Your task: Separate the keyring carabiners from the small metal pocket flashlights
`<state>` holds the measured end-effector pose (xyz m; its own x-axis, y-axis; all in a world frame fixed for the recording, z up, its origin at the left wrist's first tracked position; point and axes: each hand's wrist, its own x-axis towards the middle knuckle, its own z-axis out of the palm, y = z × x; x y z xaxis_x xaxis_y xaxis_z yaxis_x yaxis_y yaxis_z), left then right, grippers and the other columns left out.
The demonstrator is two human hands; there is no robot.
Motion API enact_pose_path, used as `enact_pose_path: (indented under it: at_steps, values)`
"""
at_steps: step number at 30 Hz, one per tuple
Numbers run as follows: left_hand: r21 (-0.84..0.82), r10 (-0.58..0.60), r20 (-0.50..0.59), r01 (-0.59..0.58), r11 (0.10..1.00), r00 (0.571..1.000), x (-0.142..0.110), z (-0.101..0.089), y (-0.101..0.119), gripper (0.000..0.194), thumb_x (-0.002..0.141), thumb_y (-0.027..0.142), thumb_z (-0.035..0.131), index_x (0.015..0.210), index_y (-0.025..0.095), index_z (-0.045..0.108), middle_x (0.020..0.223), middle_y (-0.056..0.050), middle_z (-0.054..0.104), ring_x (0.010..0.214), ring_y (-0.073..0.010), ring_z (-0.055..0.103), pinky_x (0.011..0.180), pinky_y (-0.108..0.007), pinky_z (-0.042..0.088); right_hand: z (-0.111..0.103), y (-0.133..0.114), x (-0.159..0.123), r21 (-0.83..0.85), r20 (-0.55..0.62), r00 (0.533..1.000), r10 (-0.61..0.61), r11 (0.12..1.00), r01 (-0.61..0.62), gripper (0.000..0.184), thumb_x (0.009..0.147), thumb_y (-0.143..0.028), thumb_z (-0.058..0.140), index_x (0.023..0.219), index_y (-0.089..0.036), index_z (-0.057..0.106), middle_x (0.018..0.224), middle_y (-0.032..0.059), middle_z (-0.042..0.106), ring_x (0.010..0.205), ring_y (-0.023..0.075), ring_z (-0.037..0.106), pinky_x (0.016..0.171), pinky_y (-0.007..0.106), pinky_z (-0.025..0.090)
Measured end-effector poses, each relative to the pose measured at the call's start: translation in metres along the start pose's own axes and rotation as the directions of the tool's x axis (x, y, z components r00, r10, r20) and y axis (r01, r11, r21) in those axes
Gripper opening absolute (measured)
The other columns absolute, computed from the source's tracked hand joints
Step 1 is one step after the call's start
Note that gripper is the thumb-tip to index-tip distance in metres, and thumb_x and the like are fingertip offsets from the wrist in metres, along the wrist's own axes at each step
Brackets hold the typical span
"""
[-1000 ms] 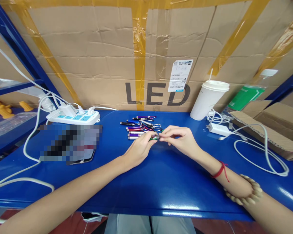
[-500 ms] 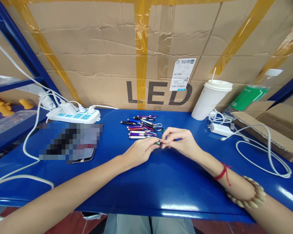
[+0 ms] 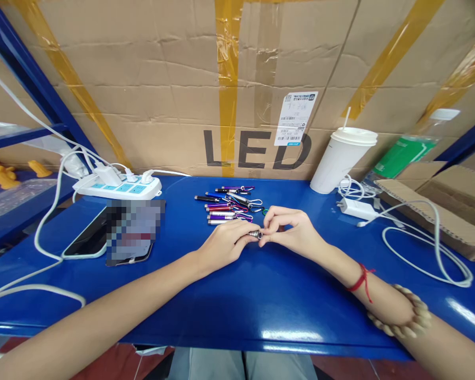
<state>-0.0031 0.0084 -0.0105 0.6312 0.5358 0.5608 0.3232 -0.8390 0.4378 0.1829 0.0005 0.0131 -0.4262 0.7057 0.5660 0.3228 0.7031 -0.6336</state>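
My left hand (image 3: 225,244) and my right hand (image 3: 291,229) meet over the middle of the blue table (image 3: 237,301). Between their fingertips sits a small keychain flashlight (image 3: 255,234), its silver end showing. Both hands pinch it, the left from the left side, the right from the right. Just behind the hands lies a pile of several small coloured keychain flashlights (image 3: 227,206) with clips. A red string and a bead bracelet (image 3: 401,316) are on my right wrist.
A white power strip (image 3: 119,187) with plugs and white cables sits at the back left, a phone (image 3: 89,240) beside it. A white lidded cup (image 3: 342,158), a white charger (image 3: 354,208) with looped cable and an open cardboard box (image 3: 443,206) stand right. A large "LED" carton forms the back wall.
Both hands drew slightly toward me, away from the pile, still pinching the small flashlight. Its silver end now shows between the fingertips where green showed before.
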Motion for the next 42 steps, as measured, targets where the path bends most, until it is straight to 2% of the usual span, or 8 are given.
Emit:
enact_pose_path:
  at_steps: [8, 13, 20, 28, 34, 42]
  values:
    - [-0.008, -0.07, -0.03, 0.07, 0.998, 0.997, 0.001, 0.0, 0.001, 0.015, 0.084, 0.018, 0.046, 0.092, 0.018, 0.059, 0.087, -0.002, 0.065, 0.08, -0.0129, 0.06, 0.074, -0.023, 0.046, 0.004, 0.001, -0.001, -0.038, -0.051, 0.999, -0.003, 0.999, 0.001, 0.033, 0.065, -0.038, 0.069, 0.047, -0.015, 0.054, 0.06, 0.0009, 0.054, 0.053, 0.0079, 0.046, 0.044, 0.02, 0.033]
    - [-0.021, -0.098, -0.043, 0.097, 0.995, 0.994, 0.001, 0.0, 0.002, 0.013, 0.083, 0.017, 0.048, 0.09, 0.018, 0.059, 0.085, -0.002, 0.065, 0.078, -0.0129, 0.06, 0.071, -0.022, 0.046, 0.006, 0.001, 0.0, -0.023, -0.06, 0.997, 0.048, 0.999, -0.049, 0.036, 0.064, -0.04, 0.069, 0.046, -0.014, 0.052, 0.058, 0.0008, 0.053, 0.051, 0.0077, 0.045, 0.043, 0.02, 0.032]
    - [0.009, -0.121, -0.099, 0.122, 0.992, 0.988, -0.001, 0.005, -0.004, 0.007, 0.082, 0.02, 0.049, 0.078, 0.017, 0.054, 0.081, -0.002, 0.064, 0.073, -0.0132, 0.06, 0.064, -0.022, 0.045, 0.006, 0.002, 0.0, -0.015, -0.055, 0.993, 0.108, 0.994, -0.109, 0.038, 0.065, -0.043, 0.067, 0.047, -0.015, 0.05, 0.058, 0.0006, 0.052, 0.052, 0.0082, 0.046, 0.045, 0.021, 0.034]
    - [0.052, -0.13, -0.133, 0.138, 0.989, 0.983, 0.0, 0.005, -0.004, 0.007, 0.081, 0.02, 0.051, 0.075, 0.018, 0.053, 0.077, 0.0, 0.064, 0.073, -0.013, 0.06, 0.065, -0.022, 0.045, 0.006, 0.007, 0.0, -0.005, -0.055, 0.985, 0.162, 0.987, -0.162, 0.035, 0.063, -0.041, 0.069, 0.049, -0.014, 0.051, 0.059, 0.0005, 0.053, 0.052, 0.0082, 0.046, 0.047, 0.021, 0.035]
    - [0.051, -0.187, -0.132, 0.195, 0.979, 0.973, 0.002, 0.005, -0.002, 0.004, 0.081, 0.022, 0.052, 0.081, 0.019, 0.054, 0.08, 0.0, 0.064, 0.074, -0.0131, 0.06, 0.066, -0.022, 0.046, 0.004, 0.011, 0.002, 0.083, -0.048, 0.987, 0.152, 0.985, -0.148, 0.029, 0.061, -0.038, 0.071, 0.052, -0.015, 0.057, 0.062, 0.001, 0.054, 0.056, 0.0095, 0.048, 0.049, 0.022, 0.039]
    - [0.005, -0.206, -0.124, 0.209, 0.978, 0.971, 0.004, 0.004, 0.001, 0.007, 0.081, 0.024, 0.053, 0.086, 0.019, 0.054, 0.081, 0.0, 0.064, 0.073, -0.0123, 0.061, 0.062, -0.02, 0.046, 0.003, 0.013, 0.003, 0.197, -0.035, 0.981, 0.192, 0.964, -0.182, 0.025, 0.059, -0.036, 0.073, 0.055, -0.014, 0.06, 0.065, 0.0007, 0.054, 0.052, 0.0077, 0.049, 0.046, 0.021, 0.041]
